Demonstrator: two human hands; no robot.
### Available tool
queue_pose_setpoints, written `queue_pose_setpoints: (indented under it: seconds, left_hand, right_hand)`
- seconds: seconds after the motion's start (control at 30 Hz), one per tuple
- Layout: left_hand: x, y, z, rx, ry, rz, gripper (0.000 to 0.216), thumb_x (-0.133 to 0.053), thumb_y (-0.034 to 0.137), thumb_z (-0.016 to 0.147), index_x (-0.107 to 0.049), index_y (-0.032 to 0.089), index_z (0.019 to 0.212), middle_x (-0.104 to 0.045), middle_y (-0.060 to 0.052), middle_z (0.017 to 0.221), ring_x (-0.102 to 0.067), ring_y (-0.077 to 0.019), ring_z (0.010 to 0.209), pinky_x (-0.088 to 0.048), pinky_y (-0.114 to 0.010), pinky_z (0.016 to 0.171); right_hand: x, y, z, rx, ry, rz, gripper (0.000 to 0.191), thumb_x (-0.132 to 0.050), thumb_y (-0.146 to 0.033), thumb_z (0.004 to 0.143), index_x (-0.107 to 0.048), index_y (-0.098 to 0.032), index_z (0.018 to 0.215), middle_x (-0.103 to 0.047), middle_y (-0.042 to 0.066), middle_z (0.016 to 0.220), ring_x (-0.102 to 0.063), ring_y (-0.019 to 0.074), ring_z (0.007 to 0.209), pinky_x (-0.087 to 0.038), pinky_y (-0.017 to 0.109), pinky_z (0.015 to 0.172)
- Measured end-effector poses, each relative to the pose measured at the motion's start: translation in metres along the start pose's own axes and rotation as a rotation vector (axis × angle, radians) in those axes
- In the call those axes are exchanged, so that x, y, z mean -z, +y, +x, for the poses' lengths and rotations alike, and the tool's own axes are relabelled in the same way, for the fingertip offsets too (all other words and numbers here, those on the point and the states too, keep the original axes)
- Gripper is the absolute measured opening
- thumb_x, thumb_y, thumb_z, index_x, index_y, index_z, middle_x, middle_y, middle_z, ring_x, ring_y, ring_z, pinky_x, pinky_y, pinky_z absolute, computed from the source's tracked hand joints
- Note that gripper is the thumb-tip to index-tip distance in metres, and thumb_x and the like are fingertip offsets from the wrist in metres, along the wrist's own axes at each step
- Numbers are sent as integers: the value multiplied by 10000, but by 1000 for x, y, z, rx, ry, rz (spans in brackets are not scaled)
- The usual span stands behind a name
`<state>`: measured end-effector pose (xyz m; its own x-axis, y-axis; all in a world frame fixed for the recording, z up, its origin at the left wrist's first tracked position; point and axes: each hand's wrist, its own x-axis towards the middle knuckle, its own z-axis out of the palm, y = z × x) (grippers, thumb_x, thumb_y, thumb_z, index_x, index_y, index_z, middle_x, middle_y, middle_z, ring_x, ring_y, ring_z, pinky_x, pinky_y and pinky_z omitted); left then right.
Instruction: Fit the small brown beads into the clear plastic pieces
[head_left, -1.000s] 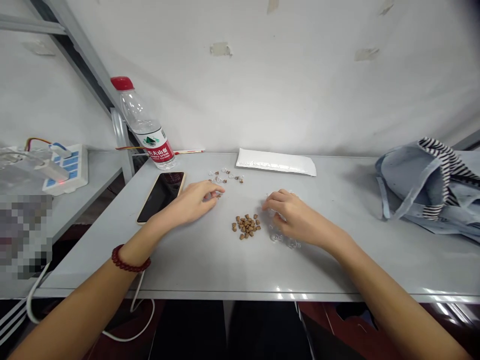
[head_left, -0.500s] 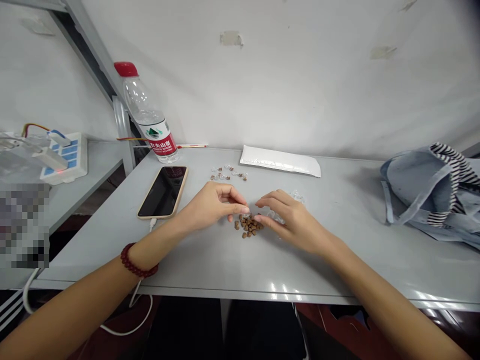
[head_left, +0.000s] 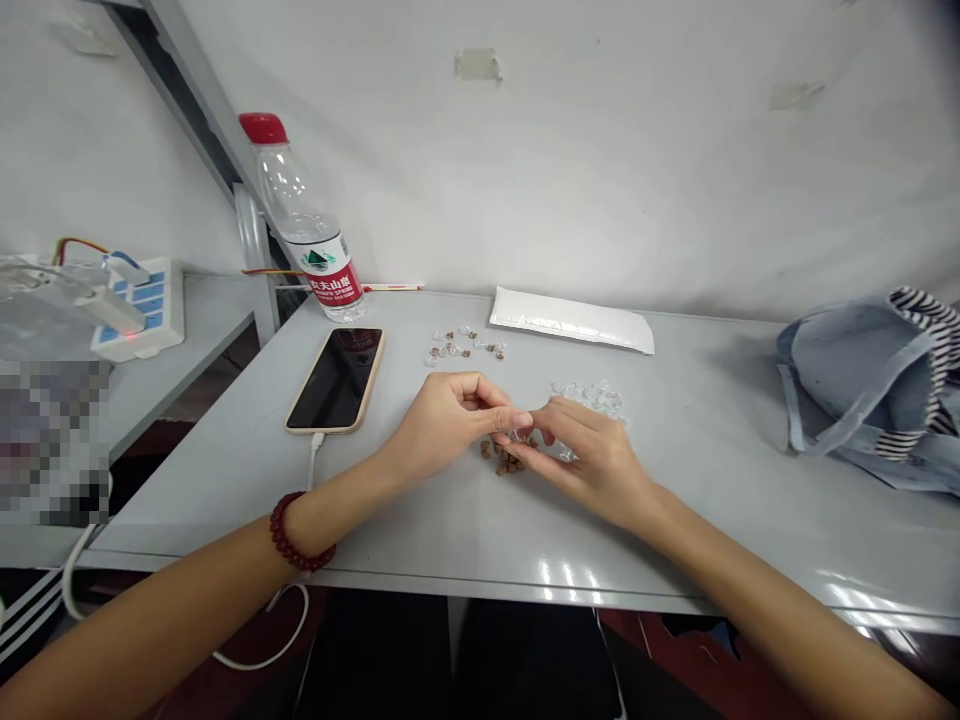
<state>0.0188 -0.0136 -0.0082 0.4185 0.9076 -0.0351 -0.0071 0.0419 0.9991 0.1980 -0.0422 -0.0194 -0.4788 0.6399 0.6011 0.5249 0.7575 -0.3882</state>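
My left hand (head_left: 455, 424) pinches a tiny clear glass bottle (head_left: 516, 435) between thumb and forefinger. Its fingertips meet those of my right hand (head_left: 591, 452), which is closed in a pinch; whatever it holds is hidden. Below both hands lies a small heap of brown cork stoppers (head_left: 510, 463), partly covered by the fingers. Behind and beside my right hand is a spread of clear tiny bottles (head_left: 596, 398). Farther back, several tiny bottles with corks (head_left: 456, 350) lie in a loose group.
A phone (head_left: 337, 382) on a white charging cable (head_left: 311, 460) lies left, before a large water bottle (head_left: 330, 265). Against the wall rests a white padded envelope (head_left: 571, 320). A blue fabric bag (head_left: 840, 385) is at the right, a power strip (head_left: 150, 305) at far left.
My right hand has moved in to meet the left, its fingers closing at the tiny bottle. The left has shifted slightly right in view. The view itself has shifted a little.
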Motion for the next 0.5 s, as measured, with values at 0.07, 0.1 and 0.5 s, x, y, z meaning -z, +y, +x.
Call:
queue_pose_setpoints:
  seconds: [0.07,0.1,0.5]
  left_hand:
    - [1,1,1,10,10,-2,245,-779,310,663,-612,131,682,-656,-6,651,-613,-107,567,-509,-223,547]
    - [3,1,1,16,28,14,252,-775,323,664,-612,133,688,-651,-3,644,-611,-108,562,-506,-225,545]
    - [17,1,4,-67,-150,721,200,-605,343,799,-720,187,748,-694,-14,729,-589,-144,665,-431,-250,602]
  right_hand:
    - [-1,-1,0,-4,6,-7,77,-584,-185,863,-577,-183,787,-582,-4,638,-501,107,570,-409,240,506]
    - [0,0,0,-10,-1,-20,65,-572,-182,861,-580,-185,796,-588,2,648,-507,112,576,-413,246,512]
    - [22,37,-1,-187,-311,-220,163,-495,-203,859,-647,-169,908,-626,74,780,-511,211,770,-418,351,693]
